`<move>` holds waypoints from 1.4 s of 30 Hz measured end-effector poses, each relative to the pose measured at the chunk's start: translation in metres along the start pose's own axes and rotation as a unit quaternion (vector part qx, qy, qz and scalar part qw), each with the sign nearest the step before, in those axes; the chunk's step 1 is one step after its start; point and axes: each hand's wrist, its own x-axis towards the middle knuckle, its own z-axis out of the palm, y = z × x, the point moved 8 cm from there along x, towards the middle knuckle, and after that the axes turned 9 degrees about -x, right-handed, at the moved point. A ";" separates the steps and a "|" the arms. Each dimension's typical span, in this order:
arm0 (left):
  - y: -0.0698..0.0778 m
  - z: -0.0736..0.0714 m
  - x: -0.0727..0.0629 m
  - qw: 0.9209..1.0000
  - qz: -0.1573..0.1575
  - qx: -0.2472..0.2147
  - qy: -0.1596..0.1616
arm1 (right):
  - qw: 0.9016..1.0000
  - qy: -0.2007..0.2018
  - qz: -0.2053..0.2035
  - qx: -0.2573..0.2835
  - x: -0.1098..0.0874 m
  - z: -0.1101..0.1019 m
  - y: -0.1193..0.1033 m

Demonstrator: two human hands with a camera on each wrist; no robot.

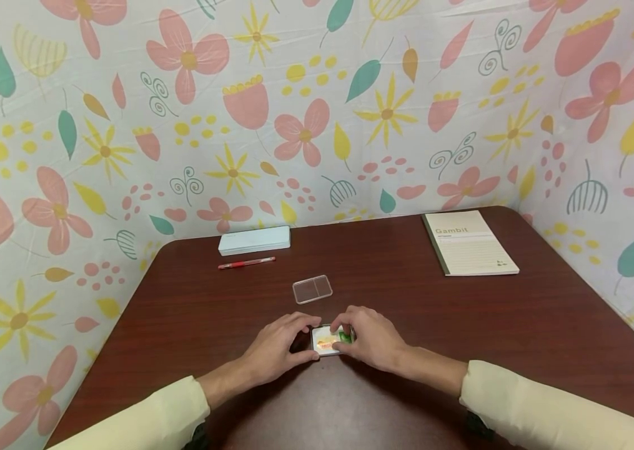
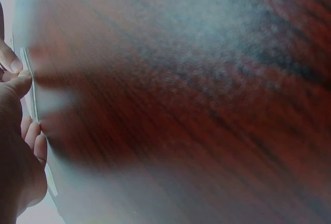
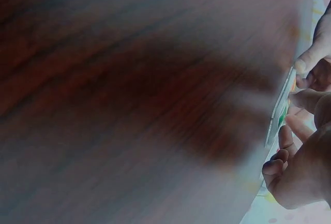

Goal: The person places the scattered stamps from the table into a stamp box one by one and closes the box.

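A small flat case (image 1: 317, 354) lies on the table with a white printed card (image 1: 323, 335), marked in orange and green, in it. My left hand (image 1: 276, 347) holds the case at its left end, thumb at the near edge and fingers at the far edge. From the right, my right hand (image 1: 374, 340) reaches over it, thumb and forefinger curled onto the card. Just beyond lies a clear plastic lid (image 1: 312, 289). In the left wrist view the case's thin edge (image 2: 34, 97) shows beside the fingers; the right wrist view shows its edge (image 3: 279, 107) too.
A pale blue pencil case (image 1: 255, 240) stands at the back left, with a red pen (image 1: 246, 263) in front of it. A notebook (image 1: 471, 244) lies at the back right. Patterned cloth (image 1: 305, 81) hangs behind the brown table (image 1: 395, 256).
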 end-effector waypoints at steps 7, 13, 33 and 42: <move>0.001 0.000 0.000 1.000 0.000 0.003 -0.002 | 1.000 0.010 -0.008 -0.018 -0.001 -0.001 0.000; 0.001 -0.001 -0.001 1.000 -0.001 0.004 -0.002 | 1.000 -0.001 -0.011 -0.026 0.000 0.001 -0.001; 0.000 0.000 0.000 1.000 0.003 0.002 -0.002 | 0.998 0.010 -0.019 -0.053 0.002 0.000 -0.005; 0.001 -0.001 0.000 1.000 0.000 0.003 -0.003 | 0.997 0.006 -0.024 -0.071 0.002 0.000 -0.007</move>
